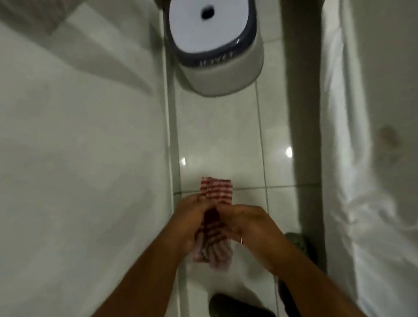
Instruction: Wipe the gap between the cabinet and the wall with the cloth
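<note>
both hands, left hand (pixel 189 219) and right hand (pixel 248 229), closed on red-striped cloth (pixel 216 190), held over tiled floor (pixel 235 135) between white wall (pixel 56 135) and cabinet (pixel 396 132); lidded bin (pixel 215 37) beyond.

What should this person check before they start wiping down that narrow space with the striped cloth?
1. Cloth held: ok. Both the left hand and right hand grip the red-striped cloth.
2. Cloth folded into a narrow strip: ok.
3. Cloth touching the surface to wipe: not ok, it is held above the floor tiles.
4. Path ahead clear: not ok, a lidded bin stands farther along.
5. Feet out of the way: ok, the shoe is behind the hands.
6. Dirt in the gap: cannot tell.
</note>
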